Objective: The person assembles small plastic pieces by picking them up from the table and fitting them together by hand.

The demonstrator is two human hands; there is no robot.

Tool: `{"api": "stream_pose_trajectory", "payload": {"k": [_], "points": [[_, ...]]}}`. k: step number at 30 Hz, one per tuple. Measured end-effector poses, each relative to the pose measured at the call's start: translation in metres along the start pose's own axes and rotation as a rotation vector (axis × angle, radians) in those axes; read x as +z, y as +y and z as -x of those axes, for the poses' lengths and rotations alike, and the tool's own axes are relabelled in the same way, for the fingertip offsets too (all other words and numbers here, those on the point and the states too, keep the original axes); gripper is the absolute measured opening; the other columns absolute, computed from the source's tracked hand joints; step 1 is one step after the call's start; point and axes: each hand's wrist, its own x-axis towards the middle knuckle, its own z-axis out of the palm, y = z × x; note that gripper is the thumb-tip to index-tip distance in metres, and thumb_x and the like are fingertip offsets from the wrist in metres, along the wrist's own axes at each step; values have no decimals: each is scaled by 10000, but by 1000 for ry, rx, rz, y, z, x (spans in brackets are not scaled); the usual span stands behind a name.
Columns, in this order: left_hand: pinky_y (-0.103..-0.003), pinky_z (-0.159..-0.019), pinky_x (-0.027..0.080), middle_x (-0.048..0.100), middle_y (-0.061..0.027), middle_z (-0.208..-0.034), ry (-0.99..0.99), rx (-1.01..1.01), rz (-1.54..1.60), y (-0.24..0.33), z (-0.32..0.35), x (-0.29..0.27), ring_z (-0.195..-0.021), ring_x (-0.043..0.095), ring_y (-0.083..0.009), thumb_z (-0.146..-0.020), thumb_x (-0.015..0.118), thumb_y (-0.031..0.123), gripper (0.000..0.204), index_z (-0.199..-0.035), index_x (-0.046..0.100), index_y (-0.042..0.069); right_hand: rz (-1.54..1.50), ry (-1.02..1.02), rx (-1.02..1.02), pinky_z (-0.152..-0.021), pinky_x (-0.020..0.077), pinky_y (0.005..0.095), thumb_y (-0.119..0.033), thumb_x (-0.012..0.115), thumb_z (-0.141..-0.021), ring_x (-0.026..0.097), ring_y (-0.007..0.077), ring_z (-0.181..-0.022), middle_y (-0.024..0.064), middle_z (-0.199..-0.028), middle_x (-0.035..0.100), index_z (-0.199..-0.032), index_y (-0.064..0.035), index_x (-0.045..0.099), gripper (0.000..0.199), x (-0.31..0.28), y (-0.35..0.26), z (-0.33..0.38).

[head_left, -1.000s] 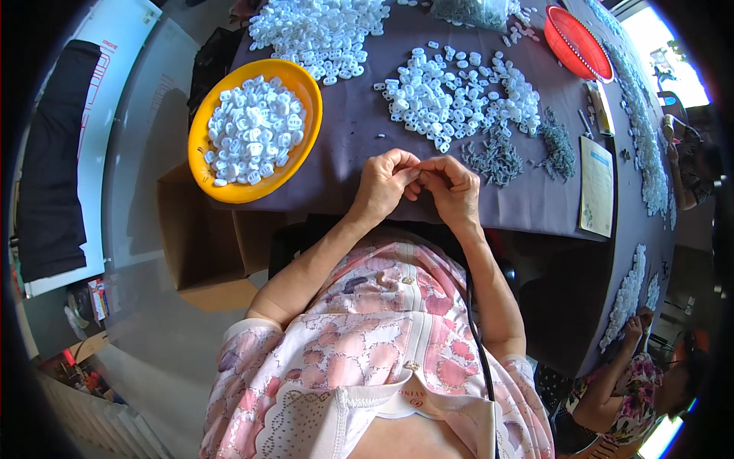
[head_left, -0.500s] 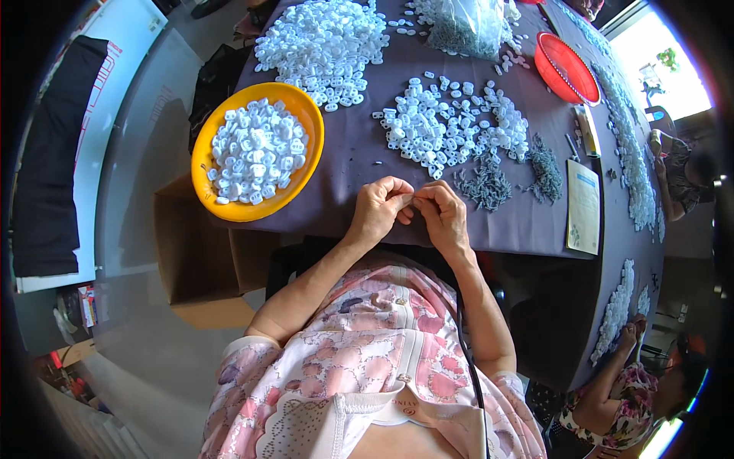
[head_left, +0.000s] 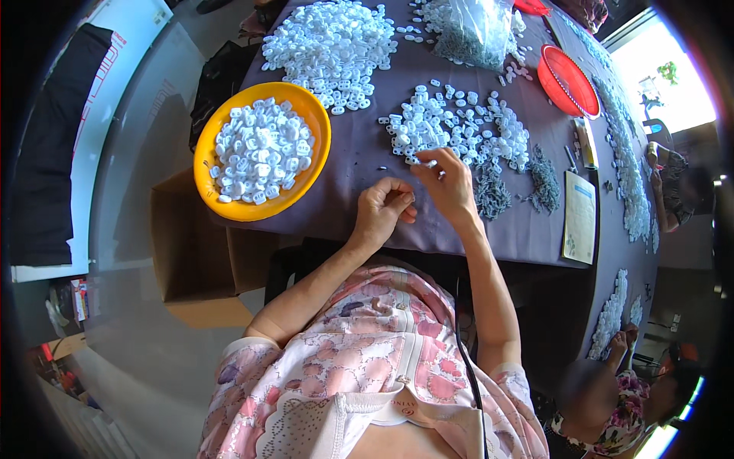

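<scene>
The right hand (head_left: 447, 187) reaches into the near rim of a loose heap of small white plastic pieces (head_left: 459, 134) and pinches one piece (head_left: 425, 162) between thumb and fingertips. The left hand (head_left: 382, 210) rests close beside it, nearer the table's front edge, fingers curled in; whether it holds anything cannot be told. Just right of the right hand lie two small piles of grey parts (head_left: 516, 183), close enough to crowd a sideways reach. Left of the hands, an orange bowl (head_left: 313, 130) filled with white pieces sits at the table's front-left corner, slightly overhanging the edge. Behind it spreads a larger white heap (head_left: 332, 46), and a clear bag (head_left: 474, 30) lies at the far side. A red basket (head_left: 567, 80) and a card (head_left: 579, 218) occupy the right side. The dark cloth (head_left: 359, 153) between bowl and hands is bare.
</scene>
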Motion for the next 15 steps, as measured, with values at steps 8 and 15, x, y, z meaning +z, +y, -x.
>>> {"api": "stream_pose_trajectory", "payload": {"k": [8, 15], "points": [[-233, -508, 505, 589, -41, -687, 18, 5, 56, 10, 1, -2, -573, 594, -100, -843, 569, 12, 42, -875, 578, -14, 418, 44, -112, -671, 472, 406, -159, 593, -773, 577, 308, -810, 135, -884, 553, -853, -53, 617, 135, 32, 10, -45], [-228, -494, 497, 607, -45, -702, 12, -11, 57, 8, 2, -5, -566, 591, -100, -836, 578, 18, 117, -944, 611, -10, 134, 176, -210, -625, 465, 374, -89, 561, -804, 584, 309, -696, 131, -786, 591, -859, -36, 610, 91, 20, 16, -39]]}}
